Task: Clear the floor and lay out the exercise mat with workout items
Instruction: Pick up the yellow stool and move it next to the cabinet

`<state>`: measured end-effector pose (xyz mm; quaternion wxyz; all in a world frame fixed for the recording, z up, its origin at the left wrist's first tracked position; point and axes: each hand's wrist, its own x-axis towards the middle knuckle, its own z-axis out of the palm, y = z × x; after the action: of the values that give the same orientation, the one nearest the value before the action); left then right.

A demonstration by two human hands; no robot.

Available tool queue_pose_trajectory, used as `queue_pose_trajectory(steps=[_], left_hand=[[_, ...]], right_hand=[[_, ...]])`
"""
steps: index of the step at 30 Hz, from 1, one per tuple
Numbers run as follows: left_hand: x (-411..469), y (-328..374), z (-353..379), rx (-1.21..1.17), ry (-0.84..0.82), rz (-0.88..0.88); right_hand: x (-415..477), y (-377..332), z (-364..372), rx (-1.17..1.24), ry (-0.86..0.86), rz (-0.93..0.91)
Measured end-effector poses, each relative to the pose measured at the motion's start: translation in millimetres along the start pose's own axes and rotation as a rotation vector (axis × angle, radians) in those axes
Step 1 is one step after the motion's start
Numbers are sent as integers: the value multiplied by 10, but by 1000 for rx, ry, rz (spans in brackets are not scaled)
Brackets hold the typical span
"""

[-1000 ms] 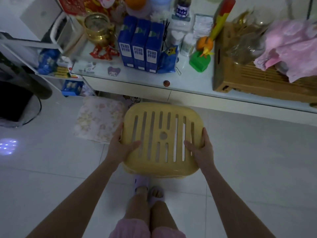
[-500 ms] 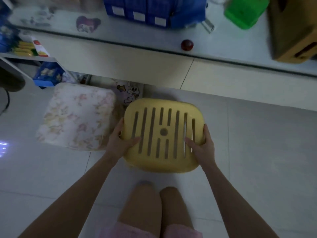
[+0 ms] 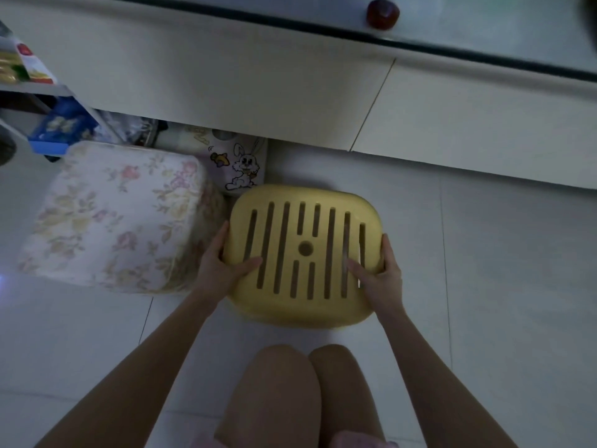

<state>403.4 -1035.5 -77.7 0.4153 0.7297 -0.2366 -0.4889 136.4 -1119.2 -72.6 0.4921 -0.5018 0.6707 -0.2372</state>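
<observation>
Grips the stool [image 3: 303, 253] by both sides: left hand [image 3: 219, 270] curled round its left edge, right hand [image 3: 381, 276] round its right edge, thumbs lying on the slotted top. Holds it low over the floor [image 3: 500, 270], just right of the cushion [image 3: 113, 215], near the rabbit bag [image 3: 242, 163], on the near side of the white surface [image 3: 226, 76]; cannot tell whether it touches the tiles.

Can't see beneath the seat of the yellow stool [image 3: 303, 253], nor most fingers of the left hand [image 3: 219, 270] and right hand [image 3: 379, 276] past its rim. Beyond the hands, cut off at the top edge: the bench [image 3: 226, 76]. Too blurred to name the red round thing [image 3: 382, 13] on it. Beyond the left hand, half hidden behind the floral cushion [image 3: 113, 218]: a rabbit-printed thing [image 3: 242, 163].
</observation>
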Motion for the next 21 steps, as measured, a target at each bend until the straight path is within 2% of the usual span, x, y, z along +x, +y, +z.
queue_pose_trajectory(steps=[13, 21], left_hand=[[-36, 67, 37, 4, 3, -35], [-674, 723, -2, 39, -6, 55]], right_hand=[[-5, -58, 28, -24, -9, 25], [-581, -694, -333, 29, 80, 44]])
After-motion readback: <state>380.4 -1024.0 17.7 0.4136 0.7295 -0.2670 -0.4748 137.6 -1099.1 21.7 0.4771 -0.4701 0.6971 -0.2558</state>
